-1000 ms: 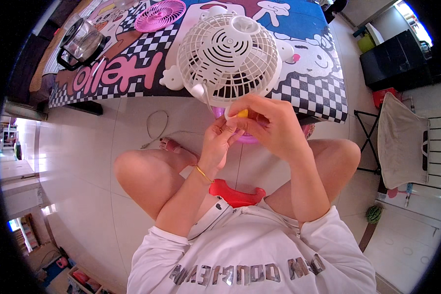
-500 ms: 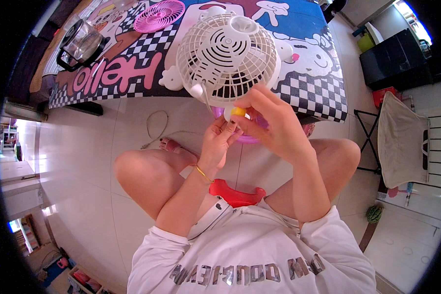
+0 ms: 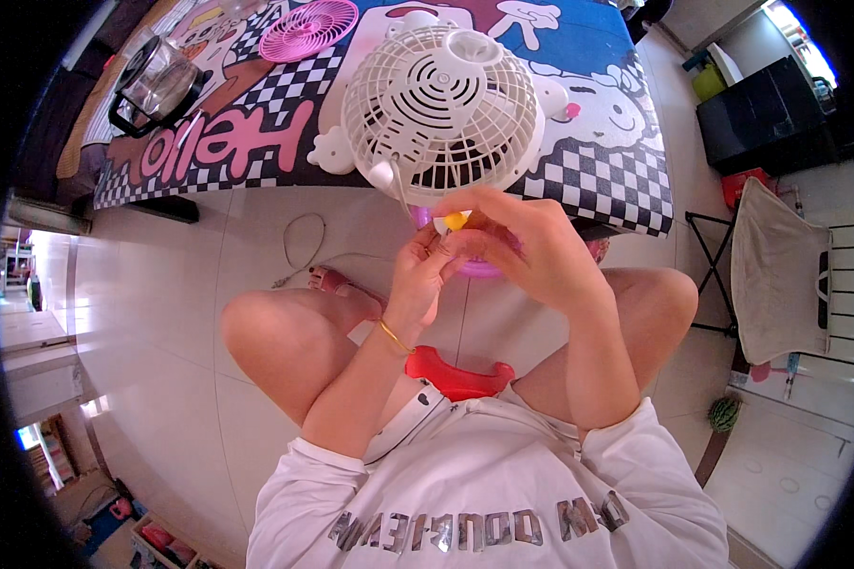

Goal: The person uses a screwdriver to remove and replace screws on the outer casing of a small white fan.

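Observation:
A white fan [image 3: 443, 104] lies on the table with its vented, round cage facing up. Just off the near edge, my left hand [image 3: 419, 270] has its fingertips closed around a small white part [image 3: 440, 226] at the fan's lower end. Against that part, my right hand [image 3: 541, 248] is curled around a small yellow rounded piece [image 3: 456, 221]. Only the end of the yellow piece shows, so its full shape is hidden by the fingers. Beneath my hands, a purple-pink round object [image 3: 482, 270] is partly covered.
On the patterned tablecloth [image 3: 603, 180] stand a pink fan grille [image 3: 308, 30] and a glass pot with a black handle [image 3: 157, 81]. A cord [image 3: 304, 248] loops on the floor at left. A red seat [image 3: 455, 375] is under me. A folding frame with beige cloth [image 3: 778, 270] stands at right.
My right hand has turned and its fingers have shifted around the yellow piece, which now sits slightly lower and further left. My left hand keeps nearly the same place.

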`<state>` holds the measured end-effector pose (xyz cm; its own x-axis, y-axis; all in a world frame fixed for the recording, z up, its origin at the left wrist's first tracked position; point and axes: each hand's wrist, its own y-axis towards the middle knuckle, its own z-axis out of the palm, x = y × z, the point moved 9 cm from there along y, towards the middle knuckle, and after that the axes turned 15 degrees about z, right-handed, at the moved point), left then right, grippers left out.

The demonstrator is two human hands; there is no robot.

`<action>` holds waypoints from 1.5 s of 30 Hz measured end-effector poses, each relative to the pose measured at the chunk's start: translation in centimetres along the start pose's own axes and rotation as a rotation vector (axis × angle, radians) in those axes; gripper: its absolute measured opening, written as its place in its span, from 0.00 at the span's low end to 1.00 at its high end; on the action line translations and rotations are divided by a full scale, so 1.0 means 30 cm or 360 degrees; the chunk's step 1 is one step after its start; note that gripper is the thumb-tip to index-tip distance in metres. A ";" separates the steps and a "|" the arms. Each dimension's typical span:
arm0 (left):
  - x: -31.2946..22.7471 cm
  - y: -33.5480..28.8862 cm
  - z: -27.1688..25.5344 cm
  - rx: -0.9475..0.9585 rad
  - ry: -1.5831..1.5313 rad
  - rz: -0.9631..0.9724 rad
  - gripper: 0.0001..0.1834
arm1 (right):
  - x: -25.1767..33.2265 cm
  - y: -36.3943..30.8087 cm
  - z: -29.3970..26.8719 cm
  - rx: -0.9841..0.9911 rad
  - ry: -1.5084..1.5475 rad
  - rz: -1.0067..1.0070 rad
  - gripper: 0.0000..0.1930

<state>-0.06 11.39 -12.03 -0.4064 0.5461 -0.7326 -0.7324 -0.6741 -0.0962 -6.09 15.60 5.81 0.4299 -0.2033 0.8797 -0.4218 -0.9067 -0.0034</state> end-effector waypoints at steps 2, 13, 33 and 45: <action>-0.001 0.000 0.005 -0.0022 -0.0008 -0.0006 0.17 | -0.011 0.000 -0.003 0.0009 0.0039 0.0037 0.11; -0.008 -0.006 -0.005 -0.0111 0.0088 -0.0048 0.15 | -0.015 0.011 -0.022 -0.0094 -0.0137 0.0038 0.11; 0.002 -0.005 -0.007 -0.0083 0.0069 -0.0034 0.18 | 0.024 -0.005 -0.025 -0.0172 -0.0173 -0.0251 0.11; 0.006 -0.005 -0.016 -0.0033 0.0066 -0.0008 0.17 | 0.003 0.005 -0.002 -0.0044 -0.0121 -0.0145 0.09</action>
<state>0.24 11.33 -12.47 -0.3794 0.5285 -0.7595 -0.7228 -0.6817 -0.1133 -6.17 15.48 5.91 0.5262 -0.1491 0.8372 -0.3998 -0.9123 0.0888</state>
